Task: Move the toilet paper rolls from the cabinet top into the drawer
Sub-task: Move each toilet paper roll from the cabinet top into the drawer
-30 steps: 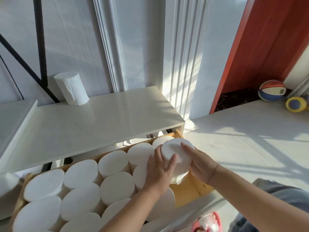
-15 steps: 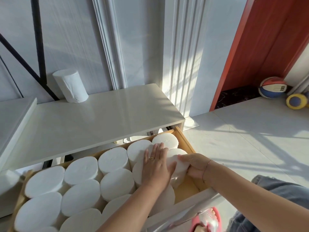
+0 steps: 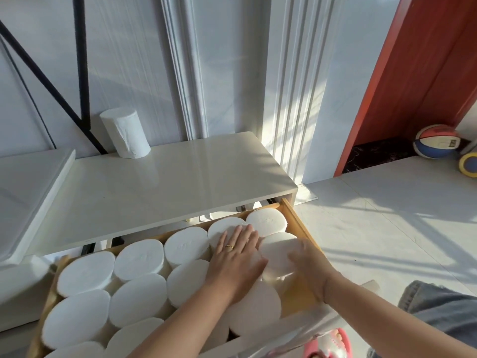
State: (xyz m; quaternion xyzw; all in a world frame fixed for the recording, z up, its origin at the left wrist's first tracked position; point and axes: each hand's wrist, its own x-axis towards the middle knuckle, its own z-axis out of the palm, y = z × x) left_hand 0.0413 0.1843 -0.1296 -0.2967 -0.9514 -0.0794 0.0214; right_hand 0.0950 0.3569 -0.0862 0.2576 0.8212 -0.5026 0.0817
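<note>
Last roll (image 3: 125, 134) stands upright, back-left — nearer the left hand (image 3: 237, 257), grip flat; right hand (image 3: 307, 264) clasps a drawer roll (image 3: 277, 251).

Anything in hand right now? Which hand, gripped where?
Right hand grips one toilet paper roll by its right side wall, near the top rim, upright in the drawer. Left hand holds nothing; it lies flat on neighbouring rolls.

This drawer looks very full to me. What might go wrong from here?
The gripped roll in the right hand looks unseated; squeezed beside packed neighbours under the left hand, it may crumple. Rolls seem to stand above the drawer rim and might catch the cabinet top on closing.
</note>
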